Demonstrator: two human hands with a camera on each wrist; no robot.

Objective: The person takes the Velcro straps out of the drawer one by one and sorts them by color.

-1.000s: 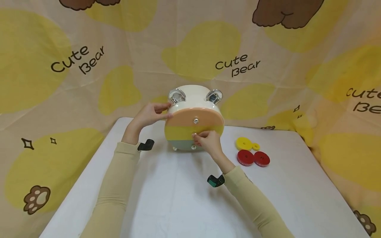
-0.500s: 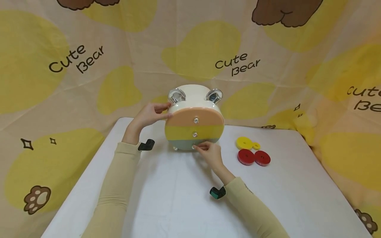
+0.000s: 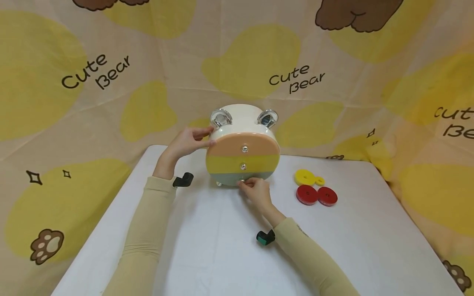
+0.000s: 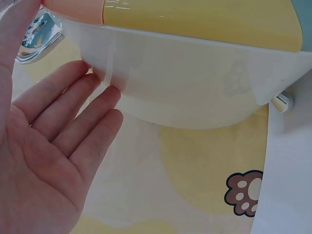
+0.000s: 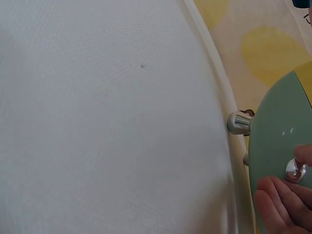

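Observation:
A rounded white drawer cabinet (image 3: 242, 117) stands at the table's back, with silver ears on top. Its front has an orange drawer (image 3: 226, 144), a yellow drawer (image 3: 222, 164) and a green drawer (image 3: 224, 177), each with a silver knob. My left hand (image 3: 186, 142) steadies the cabinet's upper left side; in the left wrist view its nearly straight fingers (image 4: 97, 112) touch the white side wall. My right hand (image 3: 258, 194) pinches the green drawer's knob (image 5: 294, 171) between thumb and fingers. All drawer fronts sit flush in the head view.
Right of the cabinet, two yellow discs, one large (image 3: 305, 177) and one small (image 3: 319, 181), lie beside two red discs (image 3: 306, 195) on the white table (image 3: 207, 246). A bear-print cloth (image 3: 244, 61) hangs close behind the cabinet. Short silver feet (image 5: 239, 123) carry the cabinet.
My right hand has moved down from the yellow drawer's knob to the green drawer's knob. The left hand stays at the cabinet's side.

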